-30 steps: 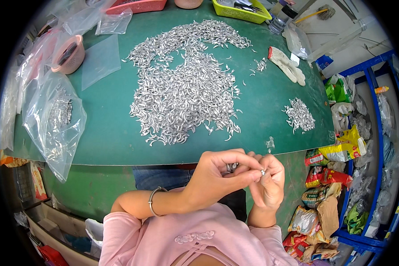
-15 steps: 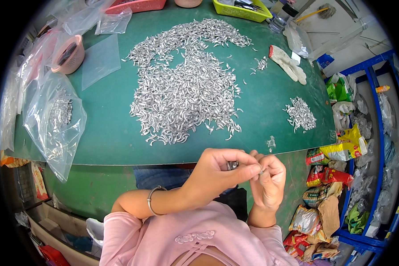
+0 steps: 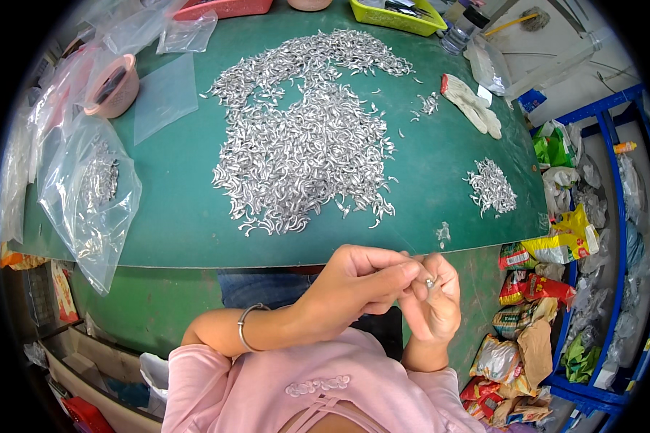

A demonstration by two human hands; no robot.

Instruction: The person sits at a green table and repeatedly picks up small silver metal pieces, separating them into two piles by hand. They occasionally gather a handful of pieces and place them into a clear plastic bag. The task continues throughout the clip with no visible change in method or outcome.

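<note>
Both my hands meet just off the near edge of the green table. My left hand [image 3: 368,283] is closed in a pinch, thumb against forefinger; whatever lies between its fingertips is hidden. Touching it, my right hand [image 3: 435,303] pinches a small silver metal piece [image 3: 430,283] between thumb and forefinger. Beyond them spreads a large heap of small curved silver metal pieces [image 3: 307,151]. A smaller pile of similar pieces [image 3: 492,187] lies to the right, and a clear plastic bag [image 3: 68,206] at the left has more inside.
A white work glove [image 3: 471,107] lies at the far right, near a clear bottle [image 3: 462,32]. Along the back stand a yellow-green tray [image 3: 412,23] and a red tray [image 3: 227,7]. On the left are a pink basket [image 3: 115,94] and a flat plastic sheet [image 3: 165,101]. Blue shelving [image 3: 614,144] stands rightward.
My left fingers have curled further in, and the dark metallic thing that showed in that hand is now out of sight. The silver piece in my right hand shows more plainly.
</note>
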